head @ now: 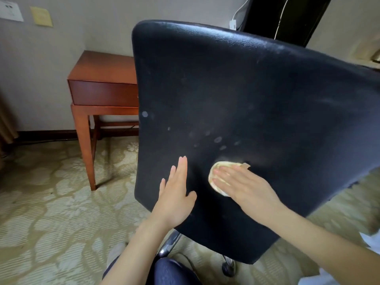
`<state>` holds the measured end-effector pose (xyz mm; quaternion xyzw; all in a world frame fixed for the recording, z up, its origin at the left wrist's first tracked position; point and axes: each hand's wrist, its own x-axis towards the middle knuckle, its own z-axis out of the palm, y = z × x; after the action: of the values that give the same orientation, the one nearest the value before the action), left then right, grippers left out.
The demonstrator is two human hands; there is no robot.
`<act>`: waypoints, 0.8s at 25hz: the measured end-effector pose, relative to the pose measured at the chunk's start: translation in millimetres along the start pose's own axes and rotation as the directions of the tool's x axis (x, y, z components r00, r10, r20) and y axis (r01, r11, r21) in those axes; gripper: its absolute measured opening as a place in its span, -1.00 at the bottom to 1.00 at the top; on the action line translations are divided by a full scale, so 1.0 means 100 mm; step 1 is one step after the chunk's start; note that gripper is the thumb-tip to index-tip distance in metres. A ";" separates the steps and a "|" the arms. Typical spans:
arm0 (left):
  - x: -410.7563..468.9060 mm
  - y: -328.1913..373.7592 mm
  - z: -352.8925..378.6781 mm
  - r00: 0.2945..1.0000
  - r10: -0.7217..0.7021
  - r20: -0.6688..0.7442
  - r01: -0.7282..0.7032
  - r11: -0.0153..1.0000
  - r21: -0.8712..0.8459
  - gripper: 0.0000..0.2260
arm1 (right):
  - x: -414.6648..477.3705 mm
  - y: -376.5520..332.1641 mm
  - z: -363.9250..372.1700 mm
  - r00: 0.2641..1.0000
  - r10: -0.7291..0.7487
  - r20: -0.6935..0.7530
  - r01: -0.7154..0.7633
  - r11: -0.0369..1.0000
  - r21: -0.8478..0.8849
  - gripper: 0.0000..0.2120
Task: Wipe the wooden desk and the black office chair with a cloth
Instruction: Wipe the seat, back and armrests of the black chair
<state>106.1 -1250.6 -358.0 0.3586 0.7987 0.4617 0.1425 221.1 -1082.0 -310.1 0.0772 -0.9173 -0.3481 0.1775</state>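
head view: one black office chair [246,120] fills the middle and right, its broad backrest turned toward the camera and tilted, with several pale round spots on the leather near its middle and left edge; under it show one chrome stem [170,241] and one caster [228,268]; one cloth [223,164], pale yellow and folded into a small pad, lies against the lower part of the backrest; two hands are in view, both on that lower part; the right hand [242,184] lies flat over the cloth with fingers straight and together, pressing it to the leather, not curled round it; the left hand [174,192] is just left of the cloth, apart from it, palm flat on the backrest, fingers straight and slightly spread, holding nothing; one knee [170,272] in dark fabric shows at the near edge; one wooden desk [102,79], reddish brown with one drawer front and slim legs, stands at the far left against the wall, partly hidden behind the chair; the floor is a carpet [51,202] in beige with a large pale flower pattern; the wall [51,58] is light grey with a dark skirting; two sheets hang on it at the far left, one white paper [10,11] and one yellow paper [41,16]; a dark panel [283,17] stands at the far right, with two white cables [240,11] running down by it.
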 end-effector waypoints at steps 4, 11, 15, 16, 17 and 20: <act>-0.01 0.04 0.14 1.000 -0.004 0.028 0.004 1.000 0.000 -0.27 | -0.04 0.36 -0.22 0.992 0.106 -0.062 -0.106 0.994 -0.005 -0.46; -0.01 -0.04 0.22 0.999 -0.030 0.033 0.030 1.000 0.010 -0.27 | 0.57 0.12 -0.22 0.995 0.102 -0.013 -0.101 0.993 0.061 -0.38; -0.07 -0.16 0.17 0.998 -0.057 0.024 0.057 0.998 0.033 -0.27 | 0.46 -0.18 -0.01 0.989 0.013 0.146 -0.023 0.997 0.070 -0.36; -0.09 -0.19 0.15 0.998 -0.058 0.025 0.057 0.998 0.034 -0.27 | 0.39 -0.22 0.03 0.986 0.017 0.168 -0.033 0.995 0.091 -0.37; -0.10 -0.20 0.13 0.998 -0.059 0.024 0.058 0.998 0.033 -0.27 | 0.32 -0.25 0.05 0.982 0.023 0.187 -0.044 0.993 0.108 -0.37; -0.12 -0.24 0.08 0.998 -0.058 0.030 0.057 0.998 0.036 -0.26 | 0.08 -0.21 0.06 0.982 0.076 0.175 -0.101 0.986 0.134 -0.36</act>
<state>108.4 -1261.5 -383.8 0.3451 0.8144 0.4376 0.1618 211.9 -1095.9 -326.5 0.0189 -0.9540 -0.2789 0.1086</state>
